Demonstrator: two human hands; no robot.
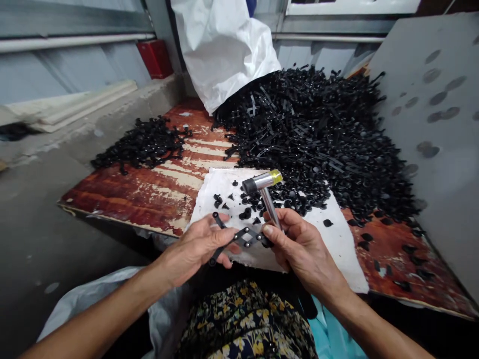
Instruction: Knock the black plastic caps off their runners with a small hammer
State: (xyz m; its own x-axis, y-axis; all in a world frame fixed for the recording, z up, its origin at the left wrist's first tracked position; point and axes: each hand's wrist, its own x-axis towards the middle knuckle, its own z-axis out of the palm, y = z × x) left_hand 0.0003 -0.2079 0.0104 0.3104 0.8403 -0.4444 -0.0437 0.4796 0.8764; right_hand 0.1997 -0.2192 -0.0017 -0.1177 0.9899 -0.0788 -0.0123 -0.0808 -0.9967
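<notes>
A small black criss-cross linkage [247,230] with shiny rivets spans between my two hands, its left arms spread apart. My left hand [198,243] pinches it by those arms, thumb on top. With thumb and forefinger, my right hand [299,244] grips the linkage's other end while also holding a mallet [268,202] upright. The mallet has a metal handle, one black face and one yellow face. Behind the hands, loose black round-headed pieces [245,214] lie on a white cloth [220,182].
A big heap of black parts [314,124] covers the back right of the worn red-brown board [149,192]. A smaller pile of joined black pieces [144,142] sits at left. A white sack [228,50] stands behind, and a grey panel [445,149] borders the right.
</notes>
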